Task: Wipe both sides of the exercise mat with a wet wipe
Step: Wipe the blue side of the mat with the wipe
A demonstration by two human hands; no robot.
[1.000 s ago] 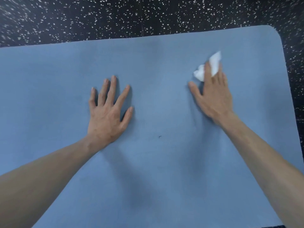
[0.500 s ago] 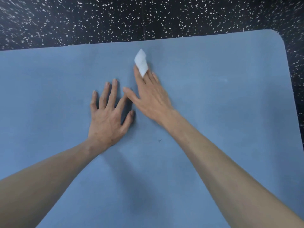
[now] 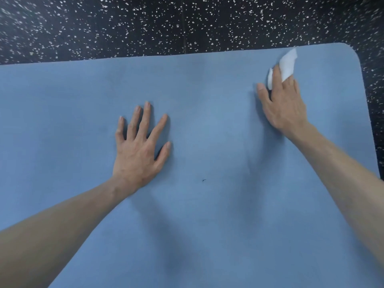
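Note:
A blue exercise mat (image 3: 207,125) lies flat and fills most of the view, its rounded far right corner showing. My left hand (image 3: 139,150) rests flat on the mat with fingers spread, left of the middle. My right hand (image 3: 284,104) presses a white wet wipe (image 3: 287,65) onto the mat with straight fingers, close to the far right corner. The wipe sticks out past the fingertips; part of it is hidden under the hand.
A black rubber floor with white speckles (image 3: 166,26) borders the mat at the far side and along the right edge. A tiny dark speck (image 3: 204,180) lies on the mat between my arms.
My right hand swept the wipe left until it was beside my left hand, then back right and farther away to the mat's far right corner. My left hand stayed put.

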